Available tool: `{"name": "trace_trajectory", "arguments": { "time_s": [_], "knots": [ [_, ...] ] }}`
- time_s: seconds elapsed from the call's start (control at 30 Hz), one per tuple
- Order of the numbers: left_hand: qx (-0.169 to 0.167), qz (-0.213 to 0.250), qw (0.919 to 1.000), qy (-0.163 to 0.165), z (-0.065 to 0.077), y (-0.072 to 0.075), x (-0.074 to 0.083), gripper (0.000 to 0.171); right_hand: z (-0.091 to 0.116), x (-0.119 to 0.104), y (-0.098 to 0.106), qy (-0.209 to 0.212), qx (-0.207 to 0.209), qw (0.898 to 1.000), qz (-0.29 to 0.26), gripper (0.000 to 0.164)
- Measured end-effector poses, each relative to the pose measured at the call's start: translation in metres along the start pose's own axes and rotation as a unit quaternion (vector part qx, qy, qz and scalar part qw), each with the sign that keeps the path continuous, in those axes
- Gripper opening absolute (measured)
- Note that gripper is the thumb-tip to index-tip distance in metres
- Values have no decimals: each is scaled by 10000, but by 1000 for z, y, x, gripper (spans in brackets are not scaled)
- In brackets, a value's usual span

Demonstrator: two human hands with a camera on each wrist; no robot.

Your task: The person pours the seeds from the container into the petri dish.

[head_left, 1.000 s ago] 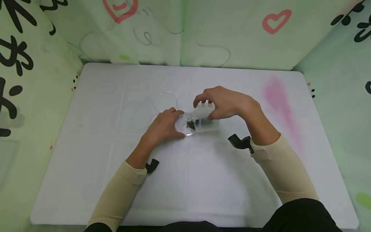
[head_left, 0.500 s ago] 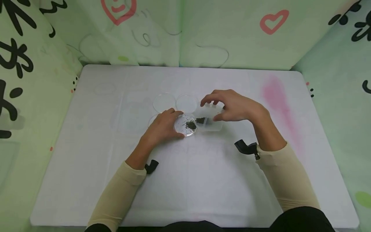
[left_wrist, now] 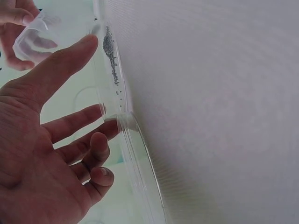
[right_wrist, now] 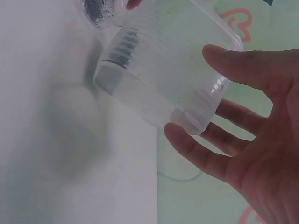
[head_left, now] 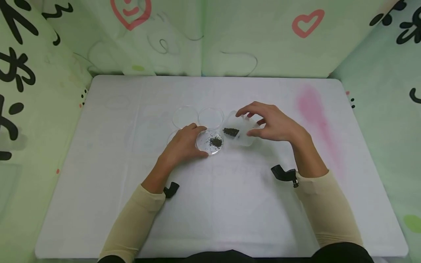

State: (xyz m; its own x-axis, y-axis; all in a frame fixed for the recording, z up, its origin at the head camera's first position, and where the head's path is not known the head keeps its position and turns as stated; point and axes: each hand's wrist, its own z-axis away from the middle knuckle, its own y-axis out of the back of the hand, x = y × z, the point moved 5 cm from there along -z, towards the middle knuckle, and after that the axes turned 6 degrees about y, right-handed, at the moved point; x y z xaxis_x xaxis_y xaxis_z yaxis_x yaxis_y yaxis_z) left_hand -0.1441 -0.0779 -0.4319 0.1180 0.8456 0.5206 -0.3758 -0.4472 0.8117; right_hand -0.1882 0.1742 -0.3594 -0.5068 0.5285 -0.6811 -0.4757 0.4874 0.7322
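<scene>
In the head view my left hand (head_left: pixel 185 146) steadies a clear petri dish (head_left: pixel 202 145), thumb and fingers spread around its rim. Dark granules (head_left: pixel 216 141) lie heaped toward the dish's right side, with loose grains scattered about. Just right of it, my right hand (head_left: pixel 274 122) holds a translucent plastic container (head_left: pixel 245 126) by its edges, tilted above the table. More dark granules (head_left: pixel 231 132) sit at the container's left end. The right wrist view shows the container (right_wrist: pixel 163 65) between thumb and fingers. In the left wrist view the thumb and fingertips touch the dish edge (left_wrist: pixel 122 95).
Two clear round dishes, one at the back left (head_left: pixel 185 117) and one behind the held dish (head_left: pixel 211 118), stand on the white table (head_left: pixel 210 212). Another is partly hidden by my left hand. Green patterned sheets (head_left: pixel 263 40) enclose the table's back and sides.
My right hand has moved right with the container, away from the dish, and turned it, so the granules inside show more. The left hand stays at the dish.
</scene>
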Motion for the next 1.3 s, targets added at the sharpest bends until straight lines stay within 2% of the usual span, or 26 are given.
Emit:
{"name": "trace_trajectory", "arguments": {
  "time_s": [0.2,0.67,0.97,1.3],
  "knots": [
    [-16,6,10000,-19,0,-1,-1,86,13,15,-4,182,654,9970,-378,57],
    [28,41,10000,-15,2,0,1,86,39,42,-20,-212,1854,9794,-775,61],
    [19,8,10000,40,2,0,1,86,51,51,-30,-432,2024,9693,-1329,70],
    [-1,-20,10000,59,2,0,3,85,58,53,-36,-588,2025,9670,-1431,67]
  ]
}}
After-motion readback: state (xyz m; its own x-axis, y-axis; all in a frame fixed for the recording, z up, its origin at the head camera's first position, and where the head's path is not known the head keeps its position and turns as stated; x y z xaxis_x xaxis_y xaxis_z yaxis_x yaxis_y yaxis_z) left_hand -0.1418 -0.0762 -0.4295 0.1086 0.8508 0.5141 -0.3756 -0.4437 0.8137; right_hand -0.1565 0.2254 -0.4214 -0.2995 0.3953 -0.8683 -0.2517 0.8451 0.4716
